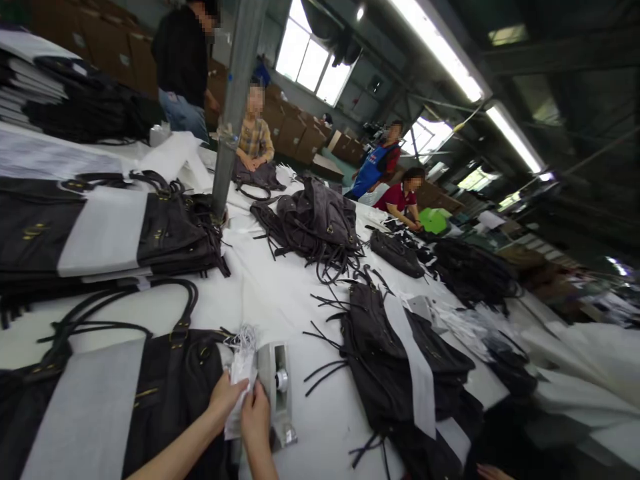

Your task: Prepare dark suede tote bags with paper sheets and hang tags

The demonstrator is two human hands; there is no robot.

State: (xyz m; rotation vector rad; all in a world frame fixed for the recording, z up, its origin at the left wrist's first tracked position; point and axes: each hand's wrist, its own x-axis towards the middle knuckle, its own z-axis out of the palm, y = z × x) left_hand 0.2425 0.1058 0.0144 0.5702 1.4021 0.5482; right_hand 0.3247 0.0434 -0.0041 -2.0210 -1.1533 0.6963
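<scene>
A bundle of white hang tags (241,373) with loose white strings at its top is held near the front of the table. My left hand (226,399) grips its left side, thumb on top. On its right edge, my right hand (256,415) has its fingers closed against the tags. Just right of the bundle stands a grey holder, perhaps a tape dispenser (280,350), with a round white part inside. A dark handbag (173,393) with looped handles lies left of my hands, a white paper strip (90,407) across it.
Stacked dark bags (170,233) lie at left, more bags (370,320) at right and a heap (320,213) further back. A metal post (237,100) rises from the table. Several people work beyond; another person's hand (493,473) shows at bottom right.
</scene>
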